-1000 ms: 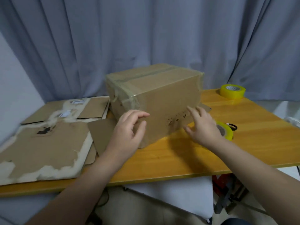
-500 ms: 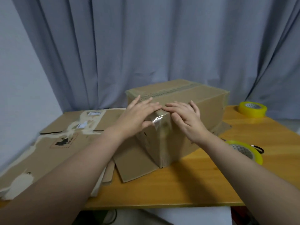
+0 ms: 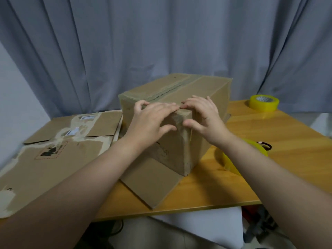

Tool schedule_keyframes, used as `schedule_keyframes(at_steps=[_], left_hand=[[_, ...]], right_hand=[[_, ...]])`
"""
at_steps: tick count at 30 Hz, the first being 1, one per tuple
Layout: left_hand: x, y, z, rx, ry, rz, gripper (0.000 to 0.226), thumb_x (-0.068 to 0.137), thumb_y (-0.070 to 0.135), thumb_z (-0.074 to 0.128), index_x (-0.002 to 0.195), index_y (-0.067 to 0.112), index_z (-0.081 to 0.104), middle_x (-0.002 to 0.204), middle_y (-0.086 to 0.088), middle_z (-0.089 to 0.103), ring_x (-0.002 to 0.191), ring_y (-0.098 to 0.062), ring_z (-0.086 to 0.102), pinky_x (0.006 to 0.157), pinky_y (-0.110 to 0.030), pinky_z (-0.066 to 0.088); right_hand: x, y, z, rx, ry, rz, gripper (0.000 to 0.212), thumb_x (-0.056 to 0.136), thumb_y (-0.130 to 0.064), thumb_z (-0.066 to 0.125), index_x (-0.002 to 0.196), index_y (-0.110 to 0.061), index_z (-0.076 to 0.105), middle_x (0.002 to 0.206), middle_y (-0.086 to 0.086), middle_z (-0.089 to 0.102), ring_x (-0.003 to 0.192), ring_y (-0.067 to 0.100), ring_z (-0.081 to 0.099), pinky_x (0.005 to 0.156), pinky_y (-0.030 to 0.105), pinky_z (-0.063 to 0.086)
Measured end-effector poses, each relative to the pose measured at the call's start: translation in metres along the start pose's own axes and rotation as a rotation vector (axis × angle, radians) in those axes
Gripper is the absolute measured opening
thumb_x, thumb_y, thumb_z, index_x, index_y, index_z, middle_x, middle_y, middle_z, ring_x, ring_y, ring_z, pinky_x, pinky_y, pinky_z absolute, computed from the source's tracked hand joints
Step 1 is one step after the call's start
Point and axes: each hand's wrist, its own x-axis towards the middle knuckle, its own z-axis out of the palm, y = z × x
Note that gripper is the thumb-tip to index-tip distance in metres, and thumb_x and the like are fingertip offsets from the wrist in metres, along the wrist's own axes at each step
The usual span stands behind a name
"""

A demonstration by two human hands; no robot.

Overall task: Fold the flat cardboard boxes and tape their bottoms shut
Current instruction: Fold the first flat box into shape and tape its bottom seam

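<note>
— Cardboard, brown and scuffed: where does the box (image 3: 197, 87) stand?
— About the middle of the wooden table (image 3: 278, 150), one upright corner turned toward the front edge. A loose flap (image 3: 152, 182) lies splayed on the wood below it, and a strip of tape (image 3: 172, 88) runs along the top seam.
— And the hands?
— Both on that near top corner. The left hand (image 3: 152, 121) lies with fingers straight and flat along the top edge, thumb spread on the side face. The right hand (image 3: 203, 114) presses likewise, fingers only slightly bent, thumb on the other face. Neither grips anything (the fingertips nearly meet).
— What else?
— Flattened cardboard (image 3: 53, 159) covers the table's left end. One yellow tape roll (image 3: 264, 103) sits by the back right corner; a second roll (image 3: 227, 160) lies just right of the box, partly hidden by the right arm (image 3: 260, 173). Grey curtain (image 3: 161, 42) behind.
</note>
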Motion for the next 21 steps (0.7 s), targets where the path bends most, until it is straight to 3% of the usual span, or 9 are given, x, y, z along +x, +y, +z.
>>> schedule_keyframes(at_steps=[3, 5, 7, 10, 12, 14, 16, 19, 21], left_hand=[[-0.003, -0.003, 0.000, 0.001, 0.000, -0.021, 0.058, 0.073, 0.040, 0.076, 0.127, 0.030, 0.058, 0.130, 0.011, 0.059, 0.120, -0.011, 0.054, 0.089, -0.032, 0.016], [-0.005, -0.005, 0.000, -0.005, -0.023, -0.015, 0.060, 0.074, 0.039, 0.075, 0.130, 0.030, 0.054, 0.134, 0.011, 0.056, 0.124, -0.010, 0.050, 0.093, -0.034, 0.017], [-0.009, -0.007, 0.000, 0.001, -0.047, -0.017, 0.062, 0.076, 0.038, 0.073, 0.134, 0.030, 0.050, 0.138, 0.009, 0.052, 0.128, -0.011, 0.044, 0.098, -0.038, 0.019], [-0.014, -0.013, 0.000, 0.050, -0.024, -0.093, 0.063, 0.075, 0.035, 0.076, 0.133, 0.029, 0.052, 0.135, 0.004, 0.053, 0.126, -0.017, 0.042, 0.099, -0.043, 0.023], [-0.013, -0.013, 0.000, 0.091, -0.017, -0.102, 0.062, 0.069, 0.034, 0.080, 0.127, 0.026, 0.057, 0.126, 0.003, 0.058, 0.119, -0.017, 0.044, 0.097, -0.045, 0.026], [-0.009, -0.006, -0.001, 0.150, 0.008, -0.077, 0.061, 0.062, 0.035, 0.084, 0.119, 0.024, 0.062, 0.116, 0.003, 0.063, 0.113, -0.016, 0.042, 0.096, -0.044, 0.023], [-0.006, 0.008, -0.003, 0.170, 0.056, -0.043, 0.060, 0.058, 0.039, 0.084, 0.113, 0.024, 0.065, 0.109, 0.003, 0.065, 0.109, -0.017, 0.045, 0.097, -0.043, 0.020], [-0.005, 0.025, -0.008, 0.146, 0.081, 0.016, 0.053, 0.064, 0.042, 0.081, 0.111, 0.023, 0.065, 0.105, 0.004, 0.064, 0.108, -0.020, 0.055, 0.102, -0.046, 0.018], [-0.006, 0.020, -0.023, 0.149, 0.020, -0.007, 0.049, 0.073, 0.047, 0.074, 0.115, 0.024, 0.063, 0.114, 0.005, 0.064, 0.118, -0.018, 0.053, 0.107, -0.048, 0.013]], right_hand=[[-0.012, 0.001, 0.012, -0.040, -0.023, -0.014, 0.072, 0.079, -0.070, 0.048, 0.136, -0.026, 0.046, 0.147, 0.001, 0.038, 0.143, 0.016, 0.011, 0.115, 0.060, 0.009], [-0.018, -0.002, 0.013, -0.013, -0.061, 0.001, 0.074, 0.076, -0.070, 0.054, 0.139, -0.035, 0.036, 0.154, 0.000, 0.025, 0.145, 0.016, 0.000, 0.113, 0.064, 0.012], [-0.022, -0.007, 0.011, 0.030, -0.067, 0.048, 0.072, 0.072, -0.072, 0.056, 0.134, -0.040, 0.037, 0.156, -0.003, 0.020, 0.146, 0.013, -0.004, 0.115, 0.058, 0.010], [-0.013, -0.032, 0.010, 0.119, 0.097, 0.195, 0.049, 0.086, -0.062, 0.035, 0.109, -0.024, 0.055, 0.143, 0.002, 0.041, 0.146, 0.015, 0.010, 0.116, 0.034, 0.006], [-0.001, -0.049, 0.015, 0.142, 0.248, 0.295, 0.056, 0.095, -0.049, 0.026, 0.089, -0.005, 0.059, 0.116, 0.001, 0.055, 0.140, 0.017, 0.028, 0.117, 0.035, 0.011], [0.007, -0.050, 0.018, 0.174, 0.318, 0.417, 0.038, 0.097, -0.034, 0.039, 0.080, -0.005, 0.056, 0.113, 0.009, 0.059, 0.137, 0.021, 0.034, 0.113, 0.041, 0.022], [0.008, -0.042, 0.013, 0.237, 0.329, 0.516, 0.005, 0.088, -0.022, 0.054, 0.083, -0.022, 0.054, 0.120, 0.014, 0.057, 0.133, 0.025, 0.037, 0.105, 0.040, 0.034], [0.001, -0.033, -0.007, 0.438, 0.265, 0.534, 0.023, 0.085, -0.013, 0.057, 0.096, -0.032, 0.059, 0.111, -0.001, 0.059, 0.109, 0.016, 0.051, 0.084, 0.021, 0.045], [-0.002, -0.032, -0.018, 0.525, 0.185, 0.508, 0.024, 0.089, -0.006, 0.055, 0.103, -0.024, 0.062, 0.113, -0.008, 0.055, 0.114, 0.009, 0.046, 0.084, 0.012, 0.039]])
